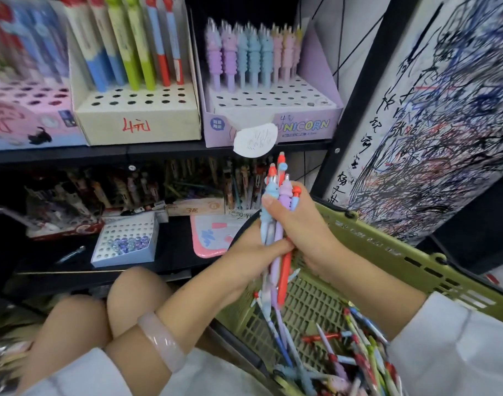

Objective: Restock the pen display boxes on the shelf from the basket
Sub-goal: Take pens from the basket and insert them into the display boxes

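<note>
Left hand (pixel 261 247) and right hand (pixel 299 224) both grip a bundle of pens (pixel 277 201) upright over the green basket (pixel 387 247). Best to sort out the unicorn pens first, then seat each squarely in an empty hole of the unicorn box (pixel 273 98) on the shelf above

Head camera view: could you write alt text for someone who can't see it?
Both hands, left and right, grip a bundle of pens above a green basket of loose pens, facing a half-empty purple unicorn box on the shelf.
</note>
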`<control>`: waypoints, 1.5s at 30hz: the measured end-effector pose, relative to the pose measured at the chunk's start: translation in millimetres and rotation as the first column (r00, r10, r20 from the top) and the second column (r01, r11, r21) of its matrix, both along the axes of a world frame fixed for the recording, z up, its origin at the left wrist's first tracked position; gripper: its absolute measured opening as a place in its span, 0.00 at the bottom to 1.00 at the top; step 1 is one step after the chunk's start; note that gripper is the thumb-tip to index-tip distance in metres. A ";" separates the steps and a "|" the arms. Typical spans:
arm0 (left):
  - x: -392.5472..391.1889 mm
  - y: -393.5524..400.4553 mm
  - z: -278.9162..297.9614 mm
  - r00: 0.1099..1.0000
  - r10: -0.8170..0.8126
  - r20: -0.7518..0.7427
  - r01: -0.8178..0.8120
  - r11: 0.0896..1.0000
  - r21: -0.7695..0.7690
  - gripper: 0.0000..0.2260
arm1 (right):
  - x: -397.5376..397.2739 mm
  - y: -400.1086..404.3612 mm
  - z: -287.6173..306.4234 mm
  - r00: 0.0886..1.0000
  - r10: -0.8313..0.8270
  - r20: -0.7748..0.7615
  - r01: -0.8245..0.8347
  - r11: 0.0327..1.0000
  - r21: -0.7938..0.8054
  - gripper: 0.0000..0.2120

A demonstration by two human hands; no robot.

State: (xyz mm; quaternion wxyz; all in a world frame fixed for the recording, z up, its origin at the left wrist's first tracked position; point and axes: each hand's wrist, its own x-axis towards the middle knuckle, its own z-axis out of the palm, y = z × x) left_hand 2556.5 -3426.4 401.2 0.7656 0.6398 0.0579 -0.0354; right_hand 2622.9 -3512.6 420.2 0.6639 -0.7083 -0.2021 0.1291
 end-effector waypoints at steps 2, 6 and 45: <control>-1.2 6.3 6.7 1.000 0.004 0.029 -0.004 1.000 0.006 0.07 | 1.2 6.0 9.0 0.999 0.009 0.053 -0.008 1.000 -0.021 0.06; -1.5 16.5 17.2 0.995 -0.037 0.097 0.034 0.999 0.031 0.06 | 3.3 12.7 24.7 0.995 0.061 0.078 -0.063 0.998 0.026 0.04; -16.4 142.4 86.6 0.868 0.389 0.310 -0.364 0.921 -0.137 0.03 | -12.9 56.2 41.8 0.888 0.426 -0.170 -0.415 0.904 0.101 0.10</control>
